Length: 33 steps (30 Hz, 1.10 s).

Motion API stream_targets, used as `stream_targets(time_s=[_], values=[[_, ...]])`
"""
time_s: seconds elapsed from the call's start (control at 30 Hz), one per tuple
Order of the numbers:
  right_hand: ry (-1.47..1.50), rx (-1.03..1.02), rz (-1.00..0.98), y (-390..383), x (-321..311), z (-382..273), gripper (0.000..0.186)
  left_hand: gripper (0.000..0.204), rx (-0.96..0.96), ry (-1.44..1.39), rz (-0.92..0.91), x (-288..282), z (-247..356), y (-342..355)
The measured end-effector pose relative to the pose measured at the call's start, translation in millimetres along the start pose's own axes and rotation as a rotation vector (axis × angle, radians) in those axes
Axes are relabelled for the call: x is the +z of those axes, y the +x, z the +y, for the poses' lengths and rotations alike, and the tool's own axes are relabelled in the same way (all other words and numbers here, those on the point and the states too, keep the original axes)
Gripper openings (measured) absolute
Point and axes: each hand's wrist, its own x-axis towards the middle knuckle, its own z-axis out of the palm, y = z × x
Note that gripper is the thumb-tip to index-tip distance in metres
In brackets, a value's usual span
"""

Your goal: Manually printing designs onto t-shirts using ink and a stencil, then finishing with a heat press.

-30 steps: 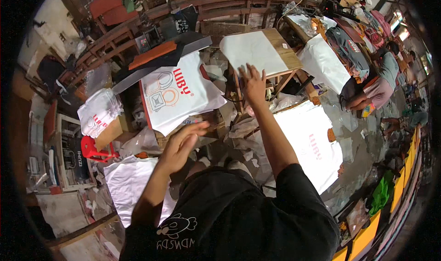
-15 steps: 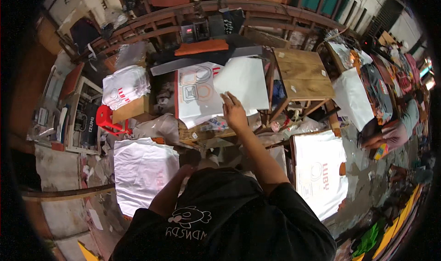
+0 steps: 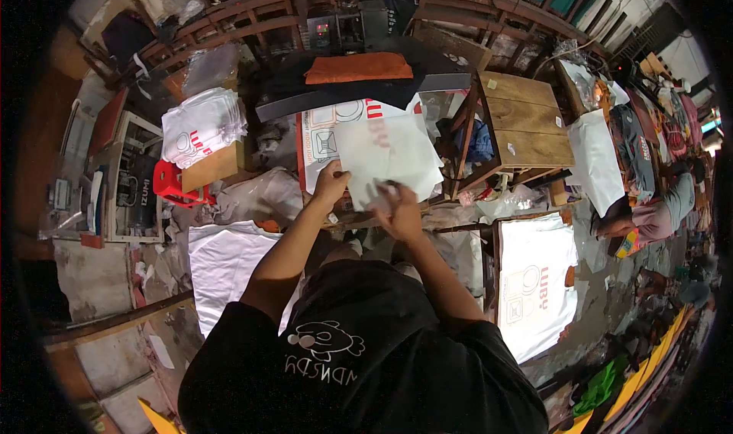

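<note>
A pale translucent sheet point(image 3: 389, 155) lies over part of a white printed shirt point(image 3: 321, 121) with red lettering and line drawings, on a platform in front of me. My left hand point(image 3: 334, 180) pinches the sheet's left edge near its lower corner. My right hand point(image 3: 396, 209) is at the lower part of the sheet, its fingers bent and blurred against it; I cannot tell whether they grip it. Just beyond lies a dark press plate point(image 3: 447, 83) with a folded orange cloth point(image 3: 359, 67) on it.
A wooden stool point(image 3: 527, 117) stands right of the platform. Piles of white shirts lie at left point(image 3: 198, 121), lower left point(image 3: 229, 266) and lower right point(image 3: 534, 266). A red plastic stool point(image 3: 168, 180) is at left. Another person point(image 3: 658, 212) bends at the far right.
The translucent sheet has come from the wooden stool onto the printed shirt. My left hand has risen to its edge; my right hand has moved left and down, now at the sheet's lower part.
</note>
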Motion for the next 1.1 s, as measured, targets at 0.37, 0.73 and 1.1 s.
stream_targets(time_s=[0.37, 0.73, 1.1], values=[[0.8, 0.983, 0.124, -21, 4, 127, 0.043, 0.053, 0.134, 0.188, 0.062, -20, -10, -7], [0.444, 0.511, 0.255, 47, 6, 37, 0.02, 0.049, 0.515, 0.352, 0.374, -69, 9, 2], [0.38, 0.694, 0.117, 120, 48, 65, 0.022, 0.072, 0.404, 0.54, 0.481, -93, 9, 74]])
